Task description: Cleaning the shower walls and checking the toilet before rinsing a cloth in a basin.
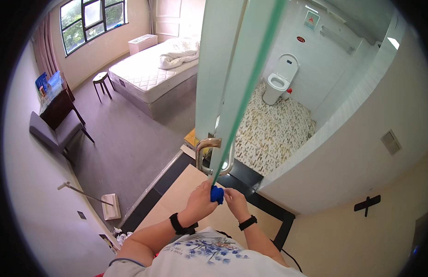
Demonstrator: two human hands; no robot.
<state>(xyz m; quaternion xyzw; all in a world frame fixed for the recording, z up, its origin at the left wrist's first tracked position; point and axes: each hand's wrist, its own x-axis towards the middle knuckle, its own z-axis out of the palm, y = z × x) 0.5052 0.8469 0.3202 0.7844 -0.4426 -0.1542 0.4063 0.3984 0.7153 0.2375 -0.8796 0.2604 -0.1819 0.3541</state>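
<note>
A glass door (248, 93) with a green edge stands edge-on before me. Low on that edge, just under the metal pull handle (202, 155), is a bunched blue cloth (217, 195). My left hand (202, 200) grips the cloth from the left side, its fingers partly hidden behind the door edge. On the other side, my right hand (237, 204) has its bent fingertips right at the cloth; whether they pinch it is not clear. Black bands circle both wrists.
Left of the door are a bed (144, 72), a stool (102, 83), a grey chair (66, 130) and a long-handled dustpan (111, 207). A toilet (278, 83) stands on the patterned floor to the right. A white wall (342, 138) curves along the right side.
</note>
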